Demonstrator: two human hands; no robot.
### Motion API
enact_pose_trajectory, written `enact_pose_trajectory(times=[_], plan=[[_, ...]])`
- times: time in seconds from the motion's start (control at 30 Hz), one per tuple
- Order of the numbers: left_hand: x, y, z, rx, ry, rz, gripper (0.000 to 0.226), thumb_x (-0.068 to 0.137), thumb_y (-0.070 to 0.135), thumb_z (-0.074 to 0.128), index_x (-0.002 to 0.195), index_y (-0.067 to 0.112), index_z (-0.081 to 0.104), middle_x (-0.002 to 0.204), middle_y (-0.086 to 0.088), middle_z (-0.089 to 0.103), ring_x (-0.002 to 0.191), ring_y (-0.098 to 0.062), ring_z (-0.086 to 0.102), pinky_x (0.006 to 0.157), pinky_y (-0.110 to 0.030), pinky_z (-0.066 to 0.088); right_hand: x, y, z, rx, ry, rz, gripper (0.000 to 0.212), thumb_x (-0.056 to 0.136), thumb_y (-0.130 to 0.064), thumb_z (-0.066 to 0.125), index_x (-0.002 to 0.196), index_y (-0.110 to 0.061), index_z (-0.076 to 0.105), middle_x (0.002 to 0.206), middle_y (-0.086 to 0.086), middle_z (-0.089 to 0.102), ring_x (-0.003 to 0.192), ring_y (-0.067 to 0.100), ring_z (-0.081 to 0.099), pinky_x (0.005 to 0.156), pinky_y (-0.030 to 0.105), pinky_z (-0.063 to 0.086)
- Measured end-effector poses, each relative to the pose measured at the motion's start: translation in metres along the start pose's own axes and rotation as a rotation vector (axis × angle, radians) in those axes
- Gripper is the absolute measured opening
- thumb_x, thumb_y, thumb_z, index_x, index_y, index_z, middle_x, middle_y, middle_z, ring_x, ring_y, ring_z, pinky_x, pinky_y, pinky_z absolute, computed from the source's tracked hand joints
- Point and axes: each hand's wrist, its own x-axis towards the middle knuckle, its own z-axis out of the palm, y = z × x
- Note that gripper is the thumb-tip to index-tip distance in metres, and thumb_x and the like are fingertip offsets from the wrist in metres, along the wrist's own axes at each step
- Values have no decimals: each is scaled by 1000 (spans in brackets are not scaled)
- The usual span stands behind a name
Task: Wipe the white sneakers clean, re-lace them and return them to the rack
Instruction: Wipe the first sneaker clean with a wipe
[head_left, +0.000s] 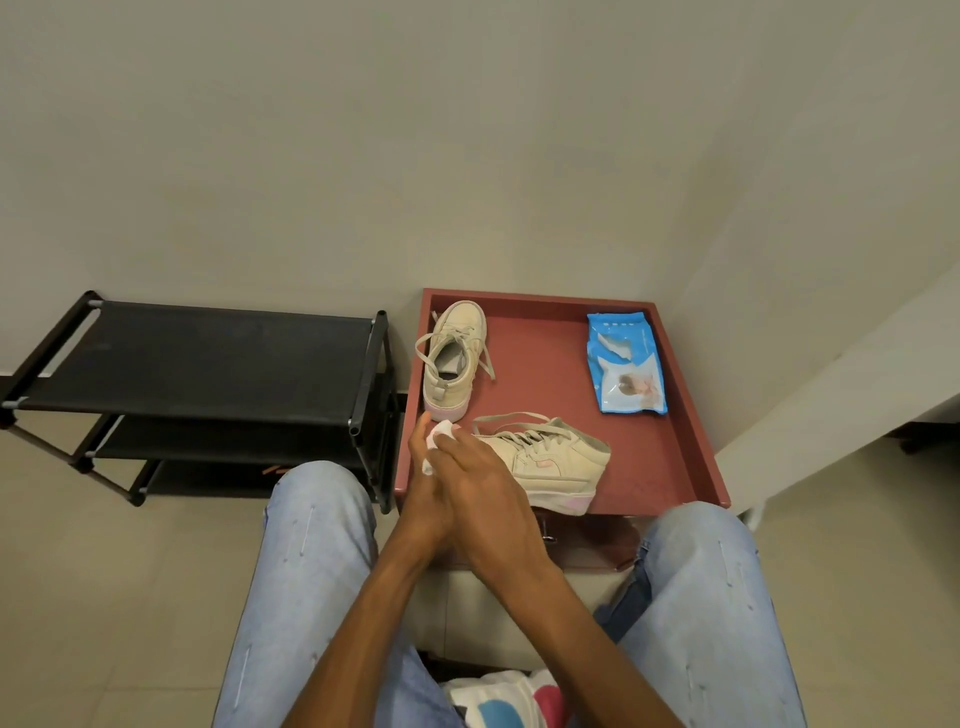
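Two off-white sneakers with pink soles are on a red tray-topped table (540, 358). The far sneaker (454, 358) stands upright at the left, its laces loose. The near sneaker (550, 462) lies on its side by the front edge, its laces loose too. My left hand (421, 478) cups a crumpled white wipe (440, 430) just left of the near sneaker's toe. Laid over the left hand, my right hand (488, 493) presses the wipe with straight fingers. It hides the toe of the near sneaker.
A blue packet of wet wipes (626, 364) lies at the table's far right. A black three-tier shoe rack (197, 358) stands to the left, against the wall. My knees in light jeans flank the table. A colourful cloth (509, 701) lies between my legs.
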Motion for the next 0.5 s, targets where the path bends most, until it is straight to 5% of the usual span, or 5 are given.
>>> enact_pose_trajectory(times=[0.07,0.17,0.27,0.4,0.5], plan=[[-2,7,-7,-280,-6,79,64,99,2,60,149,19,23,135,8,51,120,4,56,87,-6,47,-22,19,-41,25,-102,-239,57,88,-6,49,143,4,35,125,12,65,119,21,60,109,34,30],[13,-6,-20,-508,-4,194,95,84,-3,77,151,25,15,123,21,45,99,27,54,79,-2,45,-27,15,-97,112,-60,-573,48,87,-1,46,134,-8,57,144,6,52,138,17,41,116,28,27],[18,-1,-14,-549,-7,209,107,77,-6,82,151,27,13,119,19,49,96,21,60,77,-5,48,-28,30,-111,109,-67,-651,50,81,9,57,126,-11,63,141,4,55,137,17,44,113,31,35],[30,-11,-13,-562,-25,117,118,64,1,92,147,38,16,123,3,59,107,-7,63,82,-18,55,-26,58,-107,157,-36,-589,41,87,3,60,121,-18,67,137,-3,58,135,11,45,109,29,41],[30,-11,-11,-552,-13,124,111,66,-3,90,141,39,20,122,9,56,107,-2,59,75,-9,52,-23,61,-110,132,6,-545,37,89,-1,58,119,-21,68,136,-6,60,132,10,49,106,30,44]])
